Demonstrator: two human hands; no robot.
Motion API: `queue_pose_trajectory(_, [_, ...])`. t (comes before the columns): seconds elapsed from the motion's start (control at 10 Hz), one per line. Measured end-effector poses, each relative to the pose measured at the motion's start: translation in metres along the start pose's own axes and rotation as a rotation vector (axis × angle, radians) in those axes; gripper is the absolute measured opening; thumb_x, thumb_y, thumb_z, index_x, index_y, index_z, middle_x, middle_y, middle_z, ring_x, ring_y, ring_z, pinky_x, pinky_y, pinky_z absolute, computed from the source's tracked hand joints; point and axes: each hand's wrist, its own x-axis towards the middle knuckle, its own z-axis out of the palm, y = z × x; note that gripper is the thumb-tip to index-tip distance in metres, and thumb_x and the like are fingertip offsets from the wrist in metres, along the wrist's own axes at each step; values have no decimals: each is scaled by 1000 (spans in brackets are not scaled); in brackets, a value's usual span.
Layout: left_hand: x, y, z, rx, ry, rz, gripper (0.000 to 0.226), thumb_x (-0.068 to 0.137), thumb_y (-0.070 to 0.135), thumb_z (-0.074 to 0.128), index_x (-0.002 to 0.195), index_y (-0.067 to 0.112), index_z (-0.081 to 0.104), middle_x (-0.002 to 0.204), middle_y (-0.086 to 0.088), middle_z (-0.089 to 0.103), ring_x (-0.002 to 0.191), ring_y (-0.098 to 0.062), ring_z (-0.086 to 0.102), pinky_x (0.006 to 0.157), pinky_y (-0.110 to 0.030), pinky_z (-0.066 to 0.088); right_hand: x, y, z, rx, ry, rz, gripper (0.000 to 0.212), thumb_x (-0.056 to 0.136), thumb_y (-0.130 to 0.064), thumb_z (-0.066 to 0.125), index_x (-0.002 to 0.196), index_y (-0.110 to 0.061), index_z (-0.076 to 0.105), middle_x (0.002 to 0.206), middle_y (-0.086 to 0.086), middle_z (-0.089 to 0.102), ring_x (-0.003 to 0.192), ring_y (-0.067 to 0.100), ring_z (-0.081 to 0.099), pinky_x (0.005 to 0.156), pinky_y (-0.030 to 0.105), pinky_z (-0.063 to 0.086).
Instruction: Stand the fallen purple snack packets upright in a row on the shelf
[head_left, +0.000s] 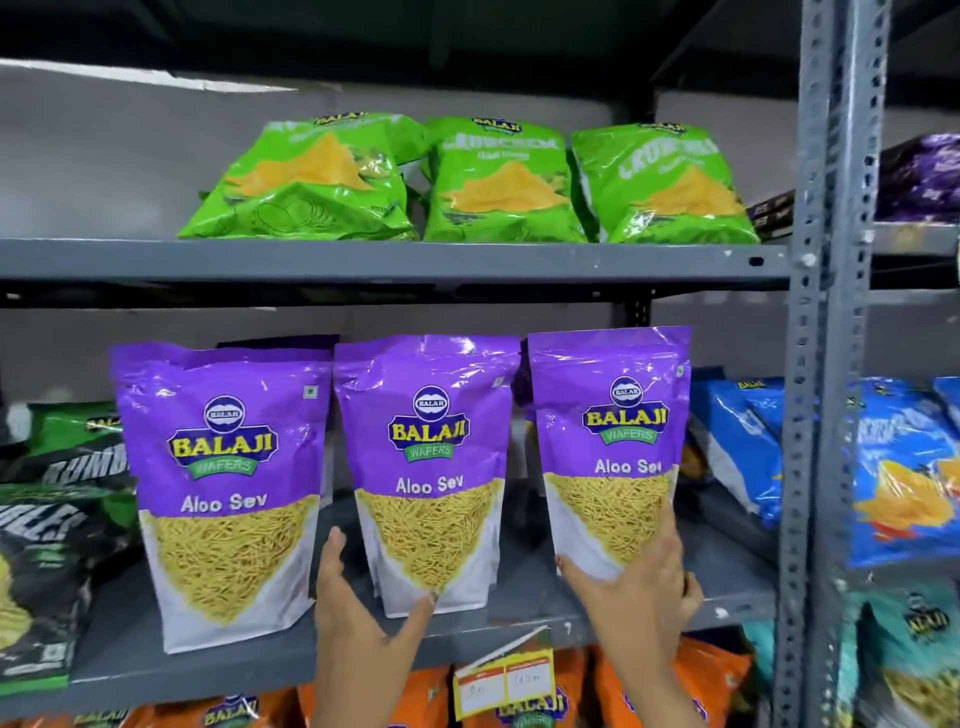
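Three purple Aloo Sev packets stand upright in a row on the grey middle shelf (519, 621): a left packet (223, 467), a middle packet (428, 457) and a right packet (608, 441). More purple packets show behind them. My left hand (358, 613) cups the lower left corner of the middle packet, thumb under its bottom edge. My right hand (644, 577) grips the bottom of the right packet, fingers on its front and right side. That packet's base is hidden by my hand.
Green snack bags (498, 182) line the shelf above. Black-green bags (47, 545) crowd the left, blue bags (737, 447) the right. A grey slotted upright (826, 364) bounds the shelf. A yellow price tag (504, 680) hangs from the shelf edge over orange bags.
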Motion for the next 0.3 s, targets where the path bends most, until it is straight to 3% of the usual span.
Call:
queue_pose_trajectory(0.1, [0, -1, -3, 50, -30, 9, 115, 64, 25, 90, 151, 34, 14, 159, 7, 28, 144, -20, 30, 116, -47, 33, -1, -1, -2, 1, -27, 14, 139, 43, -61, 87, 154, -18, 16, 149, 19, 48, 128, 39, 55, 107, 60, 31])
queue_pose_trajectory(0.2, [-4, -1, -6, 83, -47, 42, 113, 68, 35, 86, 149, 43, 9, 160, 14, 19, 148, -16, 22, 118, -43, 29, -2, 0, -5, 38, -24, 27, 143, 45, -70, 83, 157, -21, 8, 160, 22, 31, 145, 41, 36, 113, 67, 23])
queue_pose_trajectory(0.3, [-9, 4, -12, 201, -46, 294, 109, 73, 60, 72, 154, 35, 3, 164, 18, 2, 153, -14, 5, 118, -41, 21, -14, -12, -11, 41, -6, -163, 127, 64, -82, 60, 160, -18, 6, 168, 17, 10, 155, 38, 11, 117, 67, 10])
